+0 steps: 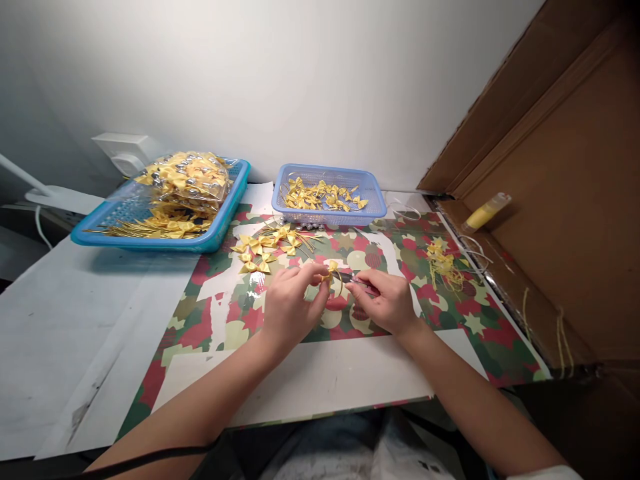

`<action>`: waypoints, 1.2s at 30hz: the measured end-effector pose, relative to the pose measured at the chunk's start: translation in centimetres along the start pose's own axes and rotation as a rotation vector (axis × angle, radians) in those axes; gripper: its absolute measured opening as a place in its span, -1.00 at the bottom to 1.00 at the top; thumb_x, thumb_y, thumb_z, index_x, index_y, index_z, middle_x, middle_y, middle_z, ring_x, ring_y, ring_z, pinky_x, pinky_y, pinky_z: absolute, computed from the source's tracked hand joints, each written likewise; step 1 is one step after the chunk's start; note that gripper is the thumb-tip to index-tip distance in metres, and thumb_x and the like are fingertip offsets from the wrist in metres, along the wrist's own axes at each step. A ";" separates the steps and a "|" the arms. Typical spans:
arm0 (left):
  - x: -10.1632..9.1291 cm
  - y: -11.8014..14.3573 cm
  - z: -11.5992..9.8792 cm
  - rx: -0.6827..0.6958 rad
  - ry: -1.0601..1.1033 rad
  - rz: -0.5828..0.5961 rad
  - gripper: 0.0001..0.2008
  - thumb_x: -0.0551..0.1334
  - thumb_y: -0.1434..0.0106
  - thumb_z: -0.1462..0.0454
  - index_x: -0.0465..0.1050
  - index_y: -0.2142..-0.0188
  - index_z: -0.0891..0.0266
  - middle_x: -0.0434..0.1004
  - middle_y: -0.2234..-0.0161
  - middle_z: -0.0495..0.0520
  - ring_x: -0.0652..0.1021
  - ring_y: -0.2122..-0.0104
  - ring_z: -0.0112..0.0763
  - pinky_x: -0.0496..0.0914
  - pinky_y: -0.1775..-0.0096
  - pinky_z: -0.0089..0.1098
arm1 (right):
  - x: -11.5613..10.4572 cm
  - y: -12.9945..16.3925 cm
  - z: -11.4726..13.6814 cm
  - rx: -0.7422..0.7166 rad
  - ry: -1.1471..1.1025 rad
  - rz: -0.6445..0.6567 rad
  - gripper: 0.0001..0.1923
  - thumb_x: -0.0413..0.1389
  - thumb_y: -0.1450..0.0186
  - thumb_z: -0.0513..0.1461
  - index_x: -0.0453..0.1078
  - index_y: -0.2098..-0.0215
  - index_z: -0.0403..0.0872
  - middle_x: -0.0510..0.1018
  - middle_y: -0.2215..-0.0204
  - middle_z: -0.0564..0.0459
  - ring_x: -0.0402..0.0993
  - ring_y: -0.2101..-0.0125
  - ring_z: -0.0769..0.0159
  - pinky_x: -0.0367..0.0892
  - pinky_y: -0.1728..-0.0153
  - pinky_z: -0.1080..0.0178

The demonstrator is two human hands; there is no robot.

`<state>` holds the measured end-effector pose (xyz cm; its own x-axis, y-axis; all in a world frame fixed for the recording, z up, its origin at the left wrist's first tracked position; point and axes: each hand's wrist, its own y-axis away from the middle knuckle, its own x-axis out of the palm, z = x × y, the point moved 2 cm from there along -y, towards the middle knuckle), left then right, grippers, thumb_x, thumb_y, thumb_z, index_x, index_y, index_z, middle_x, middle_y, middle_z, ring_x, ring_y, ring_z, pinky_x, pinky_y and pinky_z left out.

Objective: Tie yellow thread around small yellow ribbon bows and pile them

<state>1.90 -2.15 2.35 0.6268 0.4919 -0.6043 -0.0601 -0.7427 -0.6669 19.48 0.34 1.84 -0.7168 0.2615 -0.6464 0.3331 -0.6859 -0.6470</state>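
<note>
My left hand (294, 298) pinches a yellow ribbon bow (332, 266) between thumb and fingers over the middle of the table. A thin yellow cord loops down from this bow. My right hand (387, 300) is closed around a small hand tool (345, 276) with a dark tip and a pinkish handle. The tool's tip points left and meets the bow or its cord; its exact kind is too small to tell. Just beyond my left hand, several loose yellow bows (255, 257) with thin golden stems lie on the patterned sheet (235, 307).
At the back left, a blue basket (216, 235) holds bows and a bulging clear bag (193, 177). A lilac-blue basket (330, 217) with bows stands by the wall. Yellow cord scraps (445, 267) lie to the right, near a cardboard wall (560, 167) and a yellow tube (487, 212).
</note>
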 end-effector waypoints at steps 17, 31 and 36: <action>0.2 0.1 0.2 -0.023 -0.001 0.015 -0.94 0.21 -0.20 0.33 0.33 0.34 0.17 0.55 0.52 -0.10 0.57 0.48 -0.40 0.31 0.35 -0.37 | 0.1 0.0 -0.1 0.029 -0.004 0.014 -0.71 0.10 -0.30 -0.13 0.37 0.53 -0.09 0.35 0.73 0.17 0.20 0.69 0.49 0.10 0.60 0.38; 0.2 -0.4 1.7 -0.466 0.421 0.180 -0.89 0.20 -0.21 0.22 0.47 0.31 0.18 0.60 0.42 0.03 0.60 0.40 -0.35 0.39 0.52 -0.47 | 0.4 -0.6 -2.9 0.438 0.164 0.307 -0.72 0.09 -0.28 -0.06 0.39 0.49 -0.05 0.50 0.57 0.11 0.39 0.51 0.34 0.08 0.55 0.35; -0.2 -3.2 3.0 -0.370 0.461 0.130 -0.86 0.21 -0.18 0.20 0.45 0.43 0.20 0.55 0.48 0.02 0.54 0.48 -0.41 0.41 0.44 -0.42 | 1.0 -0.6 -3.5 0.410 0.175 0.314 -0.78 0.14 -0.28 -0.10 0.44 0.43 -0.05 0.53 0.42 0.06 0.42 0.33 0.27 0.18 0.41 0.31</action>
<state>-0.37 1.49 3.37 0.9094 0.2003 -0.3644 0.0637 -0.9331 -0.3541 20.68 3.39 0.15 -0.4972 0.0862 -0.8634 0.2237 -0.9487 -0.2236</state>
